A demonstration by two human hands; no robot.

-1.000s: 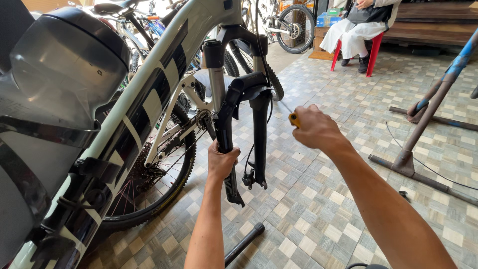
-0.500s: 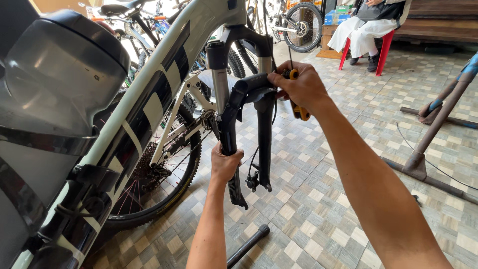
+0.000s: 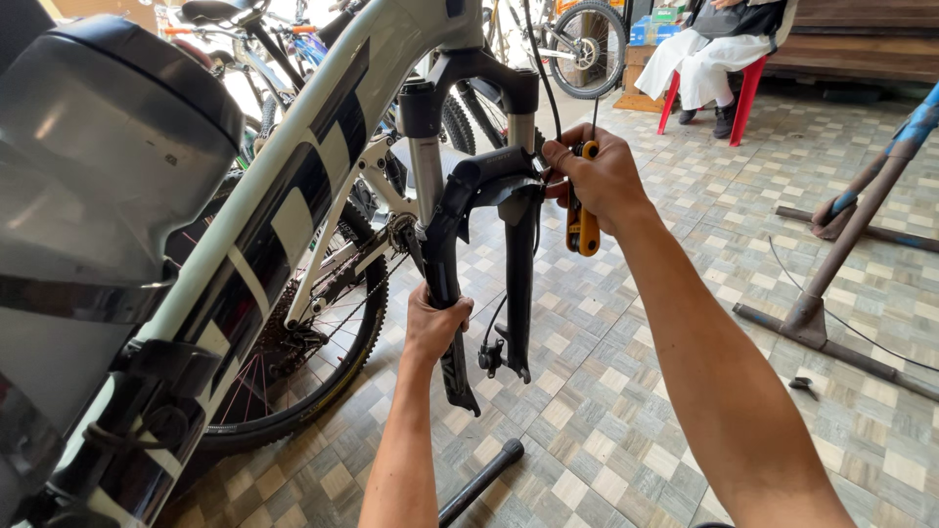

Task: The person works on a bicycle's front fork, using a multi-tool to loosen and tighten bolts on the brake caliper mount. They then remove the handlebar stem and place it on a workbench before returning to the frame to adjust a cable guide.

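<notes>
Suspension fork (image 3: 489,244), front wheel absent, centre scene: left hand (image 3: 433,323) fingers clamped on near-left leg, right hand (image 3: 597,176) fingers clamped on yellow multi-tool (image 3: 583,227) at crown; best braced steady, tool square.

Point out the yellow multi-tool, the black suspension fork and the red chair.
yellow multi-tool (image 3: 585,231), head view, on its yellow body below the right hand.
black suspension fork (image 3: 519,269), head view, on the bare lower leg nearer the right hand.
red chair (image 3: 748,90), head view, on its front leg.
</notes>
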